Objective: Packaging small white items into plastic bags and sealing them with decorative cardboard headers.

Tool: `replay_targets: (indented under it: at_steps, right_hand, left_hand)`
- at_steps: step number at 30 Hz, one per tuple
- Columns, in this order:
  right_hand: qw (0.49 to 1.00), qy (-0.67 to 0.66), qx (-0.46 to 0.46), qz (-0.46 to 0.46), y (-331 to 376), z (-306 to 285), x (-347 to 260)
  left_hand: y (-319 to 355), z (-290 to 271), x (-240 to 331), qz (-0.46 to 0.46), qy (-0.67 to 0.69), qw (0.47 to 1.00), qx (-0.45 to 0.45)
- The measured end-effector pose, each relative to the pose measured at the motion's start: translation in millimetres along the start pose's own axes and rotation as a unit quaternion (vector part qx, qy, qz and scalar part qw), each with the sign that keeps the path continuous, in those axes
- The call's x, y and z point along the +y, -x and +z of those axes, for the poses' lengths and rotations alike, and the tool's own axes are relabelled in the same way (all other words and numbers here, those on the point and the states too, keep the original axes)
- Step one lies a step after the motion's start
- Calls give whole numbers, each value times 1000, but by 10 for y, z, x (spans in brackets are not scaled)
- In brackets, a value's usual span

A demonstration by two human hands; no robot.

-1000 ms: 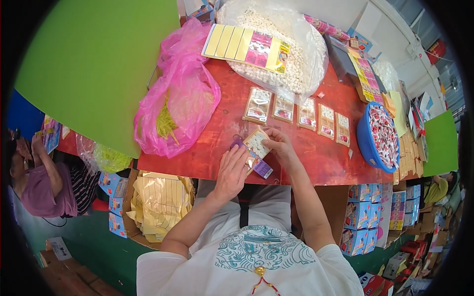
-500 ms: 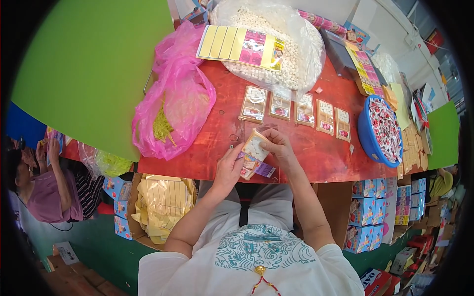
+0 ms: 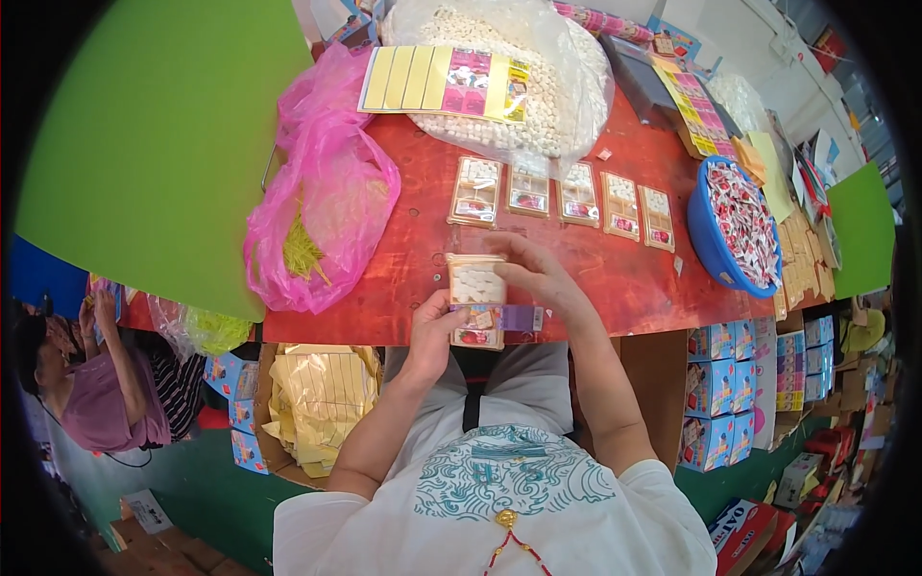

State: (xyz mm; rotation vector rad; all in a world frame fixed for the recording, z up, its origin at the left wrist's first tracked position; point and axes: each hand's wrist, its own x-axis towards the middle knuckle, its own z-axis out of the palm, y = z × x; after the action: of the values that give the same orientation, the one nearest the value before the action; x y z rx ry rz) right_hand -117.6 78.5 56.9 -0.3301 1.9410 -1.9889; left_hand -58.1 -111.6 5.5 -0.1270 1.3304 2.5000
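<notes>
My left hand grips a small wooden-coloured packing box from its left side, at the near table edge. White cube-like pieces fill its far compartment, and a printed card shows in the near part. A purple label strip crosses the box and sticks out past its right side. My right hand hovers at the box's far right corner, fingers apart and slightly blurred. Farther back stand several similar filled boxes in a row, with clear covers.
Behind the row lies a clear bag of white pieces, under a yellow label sheet. A pink bag of yellow-green strips lies left; a blue basin of small packets stands right. Below is a carton of yellow sheets. Another person sits far left.
The box has turned more upright and come slightly nearer the table edge. My right hand has moved off its face to the far right corner. The whole view has shifted a little.
</notes>
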Motion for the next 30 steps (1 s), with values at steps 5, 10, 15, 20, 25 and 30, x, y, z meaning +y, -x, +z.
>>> replay_targets:
  at_steps: [5, 10, 15, 20, 25, 30]
  right_hand:
    - [995, 59, 76, 26, 292, -140, -12]
    - [996, 33, 72, 32, 505, -54, 268]
    - [996, -26, 84, -25, 541, 75, 238]
    - [984, 86, 72, -135, 553, 248, 120]
    - [911, 305, 64, -272, 726, 444, -157]
    - [887, 332, 53, -315, 772, 480, -259]
  left_hand:
    - [9, -100, 103, 41, 37, 997, 44]
    - [1, -124, 134, 56, 53, 996, 38]
    - [21, -188, 117, 28, 127, 991, 15]
    - [100, -142, 87, 28, 230, 970, -76]
    - [45, -78, 111, 103, 179, 956, -207]
    - [12, 19, 168, 176, 152, 909, -347]
